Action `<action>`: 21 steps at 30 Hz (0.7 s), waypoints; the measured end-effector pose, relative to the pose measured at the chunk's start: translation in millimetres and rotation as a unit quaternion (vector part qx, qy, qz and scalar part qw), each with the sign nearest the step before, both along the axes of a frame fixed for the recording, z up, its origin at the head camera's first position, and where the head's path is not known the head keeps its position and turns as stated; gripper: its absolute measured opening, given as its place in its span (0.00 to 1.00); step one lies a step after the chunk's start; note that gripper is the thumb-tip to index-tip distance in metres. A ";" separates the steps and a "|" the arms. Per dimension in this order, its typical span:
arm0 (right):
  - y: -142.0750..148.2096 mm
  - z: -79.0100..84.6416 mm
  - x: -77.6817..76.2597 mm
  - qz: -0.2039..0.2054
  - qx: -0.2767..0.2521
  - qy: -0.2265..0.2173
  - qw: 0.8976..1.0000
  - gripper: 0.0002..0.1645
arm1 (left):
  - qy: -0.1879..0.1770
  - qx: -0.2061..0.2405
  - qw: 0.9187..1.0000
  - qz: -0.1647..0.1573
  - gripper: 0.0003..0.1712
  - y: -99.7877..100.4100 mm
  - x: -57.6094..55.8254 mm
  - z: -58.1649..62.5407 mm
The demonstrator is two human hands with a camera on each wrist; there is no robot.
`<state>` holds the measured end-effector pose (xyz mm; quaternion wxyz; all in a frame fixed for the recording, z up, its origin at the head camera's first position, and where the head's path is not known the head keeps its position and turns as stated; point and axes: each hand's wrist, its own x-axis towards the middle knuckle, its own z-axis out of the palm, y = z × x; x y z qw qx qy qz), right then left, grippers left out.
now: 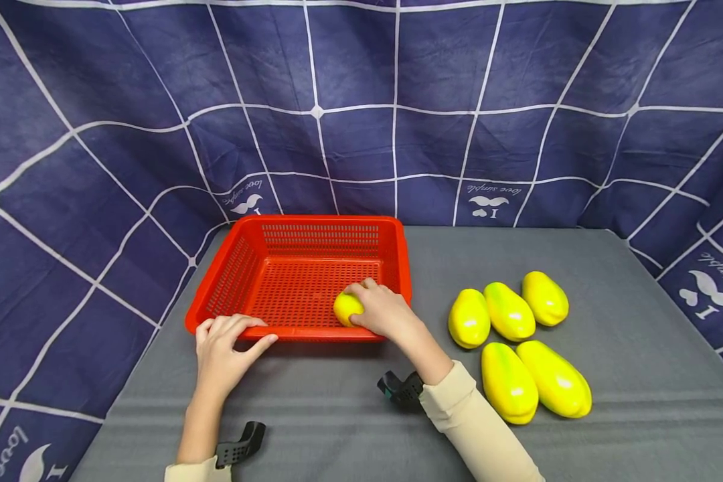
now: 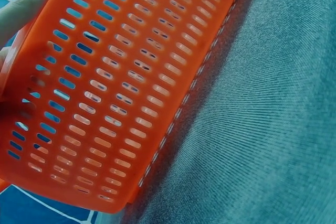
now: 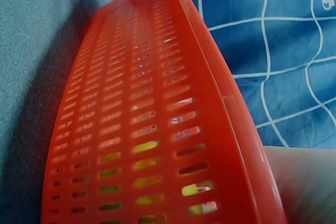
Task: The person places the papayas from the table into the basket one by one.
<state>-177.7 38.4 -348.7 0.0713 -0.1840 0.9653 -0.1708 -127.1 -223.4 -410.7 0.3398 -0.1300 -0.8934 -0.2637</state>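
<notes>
My right hand (image 1: 385,311) curls its fingers and thumb round one yellow fruit (image 1: 346,308) at the front right of the red basket (image 1: 313,333), while my left hand (image 1: 224,351) grips the front rim near its left corner, fingers over the edge and thumb outside. From my right wrist, the slotted wall (image 3: 126,103) stands in the way, showing only yellow patches. Five more fruits (image 1: 509,383) lie on the grey cloth (image 1: 337,422) right of the one basket, six altogether.
</notes>
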 end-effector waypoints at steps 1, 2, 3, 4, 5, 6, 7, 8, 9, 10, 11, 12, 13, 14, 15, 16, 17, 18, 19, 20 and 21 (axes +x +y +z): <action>0.4 -0.7 -0.9 0.001 0.000 -0.005 1.000 0.26 | 0.000 -0.001 1.000 -0.001 0.16 0.2 0.1 0.0; 0.7 -1.4 -1.6 0.001 0.000 -0.010 1.000 0.26 | 0.001 -0.001 1.000 -0.002 0.16 0.4 0.1 -0.1; 1.0 -1.9 -2.1 0.001 0.001 -0.014 1.000 0.26 | 0.001 -0.002 1.000 -0.002 0.16 0.6 0.0 -0.2; 1.3 -2.5 -2.5 0.002 0.002 -0.016 1.000 0.26 | 0.001 -0.002 1.000 -0.003 0.16 1.0 -0.1 -0.4; 1.6 -3.2 -2.9 0.002 0.005 -0.018 1.000 0.26 | 0.001 -0.001 1.000 -0.004 0.16 1.2 -0.2 -0.7; 1.7 -3.9 -3.3 0.002 0.007 -0.020 1.000 0.26 | 0.000 -0.001 1.000 -0.005 0.16 1.5 -0.4 -0.9; 1.8 -4.7 -3.8 0.001 0.009 -0.022 1.000 0.26 | 0.000 0.000 1.000 -0.005 0.16 1.6 -0.4 -1.2; 1.7 -5.1 -4.1 0.001 0.010 -0.024 1.000 0.26 | 0.001 0.001 1.000 -0.005 0.16 1.6 -0.5 -1.4; 1.5 -5.2 -4.3 0.002 0.010 -0.027 1.000 0.26 | 0.001 0.002 1.000 -0.005 0.16 1.5 -0.5 -1.5; 1.2 -5.2 -4.6 0.001 0.010 -0.031 0.999 0.26 | 0.002 0.002 1.000 -0.005 0.16 1.4 -0.4 -1.6; 0.9 -5.0 -4.8 0.001 0.012 -0.035 0.999 0.26 | 0.003 0.002 1.000 -0.004 0.16 1.2 -0.2 -1.7; 0.5 -4.8 -5.0 0.001 0.013 -0.038 0.999 0.26 | 0.003 0.002 1.000 -0.004 0.16 1.1 -0.1 -1.9; 0.2 -4.7 -5.0 0.001 0.013 -0.040 0.999 0.26 | 0.004 0.001 1.000 -0.003 0.16 0.9 0.1 -2.0; 0.0 -4.8 -5.1 0.000 0.012 -0.040 0.999 0.27 | 0.004 0.001 1.000 -0.003 0.16 0.7 0.2 -2.2; -0.2 -5.0 -5.0 0.001 0.010 -0.038 0.999 0.27 | 0.005 0.001 1.000 -0.002 0.16 0.4 0.3 -2.4; -0.1 -5.5 -4.9 0.000 0.004 -0.034 0.999 0.27 | 0.006 0.000 1.000 -0.002 0.16 0.2 0.3 -2.6; 0.1 -6.4 -4.9 0.000 -0.002 -0.027 1.000 0.27 | 0.006 0.000 1.000 -0.002 0.16 0.0 0.2 -2.7; 0.2 -7.3 -4.9 -0.001 -0.011 -0.018 1.000 0.26 | 0.006 0.000 1.000 -0.003 0.16 -0.3 0.0 -2.8; 0.4 -8.2 -4.8 -0.001 -0.020 -0.007 1.000 0.26 | 0.007 0.001 1.000 -0.003 0.16 -0.6 -0.3 -2.9; 0.7 -9.0 -4.6 -0.002 -0.029 0.005 1.000 0.26 | 0.007 0.001 1.000 -0.003 0.16 -1.0 -0.5 -2.9; 0.9 -9.6 -4.2 -0.002 -0.037 0.017 0.999 0.25 | 0.007 0.000 1.000 -0.004 0.16 -1.3 -0.8 -2.8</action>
